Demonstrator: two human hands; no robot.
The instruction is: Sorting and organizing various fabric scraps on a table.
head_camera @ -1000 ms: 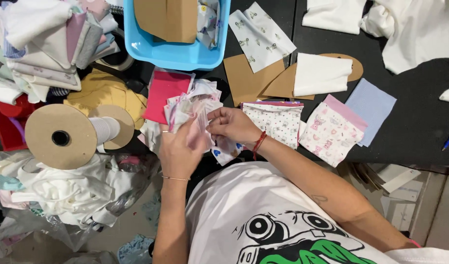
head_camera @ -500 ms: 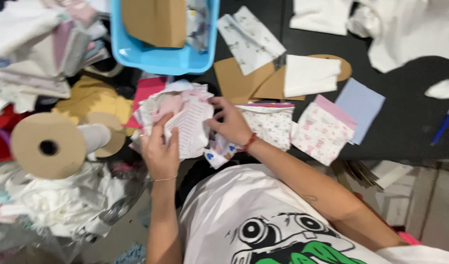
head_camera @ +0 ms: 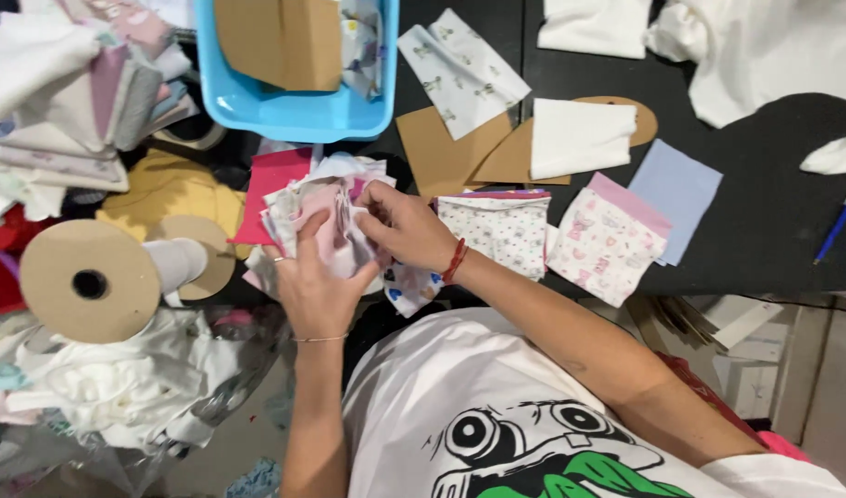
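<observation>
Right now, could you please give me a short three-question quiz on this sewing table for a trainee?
1. True or false: both hands grip the bundle of small printed fabric pieces.
2. Which wrist wears the red cord bracelet: left hand or right hand?
3. What lies inside the light blue plastic tub: A) brown cardboard sheets, B) scissors?

Key: 1 true; 2 right hand; 3 A.

A blue plastic tub [head_camera: 284, 115] sits on the dark table [head_camera: 773, 231]. Below-left of the tub lies a cardboard spool [head_camera: 91, 281]; right of it, brown card templates [head_camera: 441, 152] and a pale blue square [head_camera: 678, 195].
</observation>
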